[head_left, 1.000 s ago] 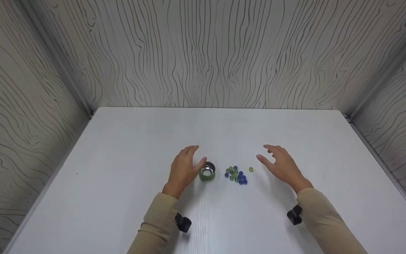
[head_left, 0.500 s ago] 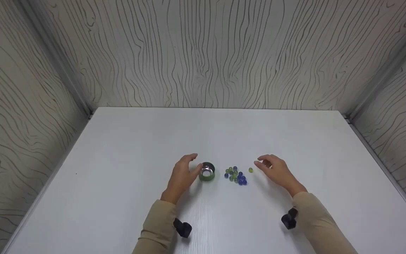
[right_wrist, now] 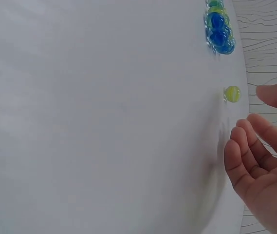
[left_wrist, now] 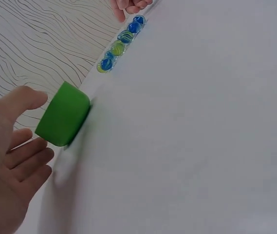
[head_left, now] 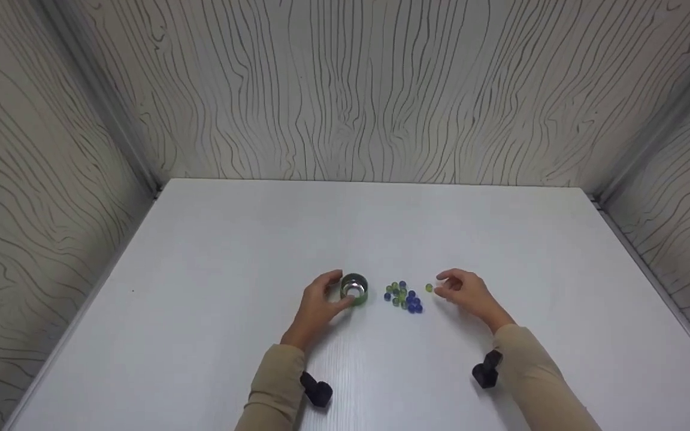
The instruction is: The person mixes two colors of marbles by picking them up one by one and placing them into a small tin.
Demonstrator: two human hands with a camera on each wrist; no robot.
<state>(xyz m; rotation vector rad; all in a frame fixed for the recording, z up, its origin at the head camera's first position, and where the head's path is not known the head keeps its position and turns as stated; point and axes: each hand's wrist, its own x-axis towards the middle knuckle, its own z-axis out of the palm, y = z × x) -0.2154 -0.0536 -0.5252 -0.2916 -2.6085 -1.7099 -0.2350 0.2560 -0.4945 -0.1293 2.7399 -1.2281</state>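
Observation:
A small green bowl [head_left: 354, 279] with a shiny metal inside stands upright on the white table. My left hand [head_left: 316, 305] is at its left side, thumb near the front rim and fingers toward the back. In the left wrist view, thumb and fingers are spread at the bowl [left_wrist: 63, 116], with a gap by the thumb. My right hand [head_left: 468, 294] hovers just right of a lone yellow-green marble [head_left: 429, 288], fingers loosely bent with nothing between them. The right wrist view shows thumb and fingertips apart, short of that marble [right_wrist: 232, 93].
Between the bowl and the lone marble lies a loose cluster of blue and green marbles [head_left: 411, 301]. A wood-grain patterned wall [head_left: 345, 90] rises behind the white table [head_left: 231, 239], with similar panels on both sides.
My left hand has come lower and closer round the bowl. The right hand has moved left and down toward the lone marble, its fingers bending more. Bowl and marbles stay put.

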